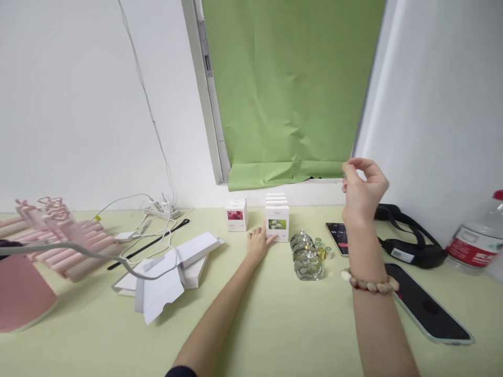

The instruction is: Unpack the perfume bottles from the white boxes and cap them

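Taking my left hand (256, 244) as the centre of the clock, I have it low on the green table (271, 324), its fingers loosely spread and grasping nothing, with the index finger along the side of the front white box (277, 223) and the thumb by its lower front. That box, printed with white flowers, stands upright at 2 o'clock, the first in a row of similar boxes running back toward the wall. At 10 to 11 o'clock, a little apart, is a box with a red picture (236, 215). My right hand (366, 189) is raised off toward 2 o'clock, fingers curled in toward the thumb; I cannot tell whether anything is pinched between them. A beaded bracelet (371, 286) circles that wrist. Just past 3 o'clock sit clear glass bottles (308, 266) in an overlapping row, with small greenish cylinders (328, 253) close beside them. Farther out, at 3 o'clock, a phone showing numbers (338, 238) lies partly behind my right forearm. Opened white packaging (165, 277) lies between 8 and 9 o'clock, and the pink rolls (94, 256) lie well out at 9.
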`<state>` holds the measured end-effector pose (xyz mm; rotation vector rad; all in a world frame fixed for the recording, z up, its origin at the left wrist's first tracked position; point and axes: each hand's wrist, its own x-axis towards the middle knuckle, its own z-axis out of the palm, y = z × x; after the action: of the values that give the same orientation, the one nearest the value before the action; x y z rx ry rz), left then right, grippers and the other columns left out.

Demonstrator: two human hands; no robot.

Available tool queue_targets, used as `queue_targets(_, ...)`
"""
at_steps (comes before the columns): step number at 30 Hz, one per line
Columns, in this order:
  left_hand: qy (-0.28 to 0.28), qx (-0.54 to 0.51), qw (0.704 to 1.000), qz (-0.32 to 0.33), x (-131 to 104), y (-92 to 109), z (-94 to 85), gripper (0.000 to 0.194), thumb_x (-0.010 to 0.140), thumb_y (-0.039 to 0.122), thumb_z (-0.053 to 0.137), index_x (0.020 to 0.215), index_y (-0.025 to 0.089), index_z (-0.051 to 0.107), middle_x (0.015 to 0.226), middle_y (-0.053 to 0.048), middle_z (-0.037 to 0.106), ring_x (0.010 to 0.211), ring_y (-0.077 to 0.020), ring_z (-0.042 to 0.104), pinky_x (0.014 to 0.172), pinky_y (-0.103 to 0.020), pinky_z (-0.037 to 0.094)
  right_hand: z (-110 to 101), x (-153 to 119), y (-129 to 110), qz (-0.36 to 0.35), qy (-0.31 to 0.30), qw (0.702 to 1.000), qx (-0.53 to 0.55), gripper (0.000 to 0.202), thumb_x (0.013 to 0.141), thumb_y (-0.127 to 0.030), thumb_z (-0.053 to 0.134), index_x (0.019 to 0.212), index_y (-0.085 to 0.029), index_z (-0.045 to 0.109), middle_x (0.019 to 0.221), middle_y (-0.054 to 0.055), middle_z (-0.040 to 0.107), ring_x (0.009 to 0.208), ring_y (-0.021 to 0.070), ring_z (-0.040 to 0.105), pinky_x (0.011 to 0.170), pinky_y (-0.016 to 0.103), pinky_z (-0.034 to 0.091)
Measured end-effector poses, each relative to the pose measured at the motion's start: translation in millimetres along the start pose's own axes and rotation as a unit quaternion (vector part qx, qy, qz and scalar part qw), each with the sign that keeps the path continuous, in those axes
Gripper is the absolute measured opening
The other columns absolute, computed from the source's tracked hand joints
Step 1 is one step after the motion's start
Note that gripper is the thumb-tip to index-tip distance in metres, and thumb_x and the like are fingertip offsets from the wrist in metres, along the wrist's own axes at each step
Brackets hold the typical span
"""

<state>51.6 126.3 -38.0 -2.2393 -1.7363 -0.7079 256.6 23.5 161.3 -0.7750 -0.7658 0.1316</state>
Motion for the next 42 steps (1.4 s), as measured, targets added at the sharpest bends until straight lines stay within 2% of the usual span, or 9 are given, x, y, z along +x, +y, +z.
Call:
queue_targets(6, -0.001, -0.021, 1.000, 0.002, -1, 1, -1.1, 0.059, 0.082, 0.053, 0.045, 0.128, 0.017, 0.040, 0.106, -0.013, 0.059, 0.101, -0.0275, 0.052, 0.085, -0.039, 0.037, -1, -1, 0, -0.007, -0.003, 1.000, -0.007, 0.006, 0.064, -0.020, 0.058, 0.069, -0.017, 0.056, 0.068, -0.003, 0.051, 0.041, 0.0028, 0.033, 0.037, 0.019, 0.027)
queue_targets(10, 0.006, -0.036, 0.999, 0.006, -1, 1, -2.0, 0.059, 0.080, 0.050, 0.048, 0.128, 0.016, 0.040, 0.109, -0.013, 0.057, 0.102, -0.0275, 0.051, 0.085, -0.039, 0.036, -1, 0, 2, -0.020, -0.016, 0.999, -0.028, 0.007, 0.064, -0.023, 0.058, 0.068, -0.018, 0.057, 0.067, -0.003, 0.052, 0.041, 0.0034, 0.034, 0.037, 0.019, 0.027)
queue_targets(17, 0.112, -0.072, 0.991, -0.001, -7, 5, -12.0, 0.067, 0.080, 0.048, 0.049, 0.135, 0.015, 0.029, 0.118, -0.013, 0.053, 0.106, -0.0259, 0.050, 0.090, -0.038, 0.037, -2, -2, 3, -0.029, -0.035, 0.997, -0.064, 0.006, 0.063, -0.020, 0.059, 0.068, -0.017, 0.060, 0.064, -0.003, 0.053, 0.040, 0.0038, 0.035, 0.036, 0.019, 0.026)
queue_targets(21, 0.163, -0.097, 0.982, -0.010, -13, 0, -19.1, 0.053, 0.084, 0.038, 0.043, 0.131, 0.013, 0.035, 0.122, -0.014, 0.051, 0.115, -0.0241, 0.046, 0.096, -0.038, 0.034, -1, -9, 0, -0.042, -0.060, 0.994, -0.082, 0.006, 0.064, -0.018, 0.059, 0.069, -0.017, 0.061, 0.065, -0.003, 0.052, 0.039, 0.0032, 0.037, 0.036, 0.019, 0.026)
queue_targets(24, 0.184, -0.090, 0.977, -0.051, -14, -9, -23.1, 0.041, 0.082, 0.025, 0.043, 0.122, 0.013, 0.044, 0.128, -0.015, 0.046, 0.124, -0.0269, 0.037, 0.099, -0.042, 0.032, -2, -13, -4, -0.066, -0.071, 0.989, -0.109, 0.007, 0.065, -0.016, 0.057, 0.070, -0.018, 0.062, 0.067, -0.003, 0.053, 0.041, 0.0037, 0.041, 0.038, 0.019, 0.030)
queue_targets(29, 0.242, -0.084, 0.959, -0.122, -11, -25, -28.0, 0.054, 0.077, 0.021, 0.049, 0.129, 0.013, 0.037, 0.140, -0.019, 0.027, 0.131, -0.0316, 0.024, 0.099, -0.046, 0.029, -8, -15, -14, -0.098, -0.058, 0.985, -0.130, 0.008, 0.066, -0.016, 0.055, 0.069, -0.018, 0.062, 0.067, -0.002, 0.054, 0.042, 0.0054, 0.044, 0.040, 0.021, 0.032)
queue_targets(32, 0.257, -0.077, 0.961, -0.067, -9, -24, -30.5, 0.057, 0.079, 0.025, 0.047, 0.132, 0.011, 0.032, 0.141, -0.020, 0.024, 0.133, -0.0294, 0.021, 0.102, -0.045, 0.026, -12, -12, -18, -0.107, -0.047, 0.986, -0.117, 0.008, 0.067, -0.017, 0.054, 0.070, -0.018, 0.061, 0.067, -0.002, 0.054, 0.040, 0.0049, 0.041, 0.038, 0.020, 0.028)
queue_targets(36, 0.221, -0.068, 0.972, 0.037, -1, -5, -39.5, 0.051, 0.083, 0.025, 0.040, 0.133, 0.015, 0.034, 0.144, -0.016, 0.024, 0.134, -0.0271, 0.019, 0.104, -0.043, 0.022, -9, -9, -12, -0.084, -0.053, 0.989, -0.110, 0.009, 0.066, -0.016, 0.054, 0.069, -0.017, 0.062, 0.067, -0.002, 0.055, 0.039, 0.0039, 0.038, 0.037, 0.019, 0.025)
queue_targets(42, 0.165, -0.080, 0.979, 0.087, 21, 21, -56.5, 0.045, 0.086, 0.032, 0.042, 0.129, 0.019, 0.039, 0.139, -0.009, 0.036, 0.133, -0.0265, 0.024, 0.104, -0.042, 0.023, 3, -11, 7, -0.069, -0.117, 0.980, -0.146, 0.015, 0.063, -0.013, 0.054, 0.071, -0.017, 0.065, 0.071, -0.001, 0.058, 0.043, 0.0055, 0.044, 0.041, 0.020, 0.033)
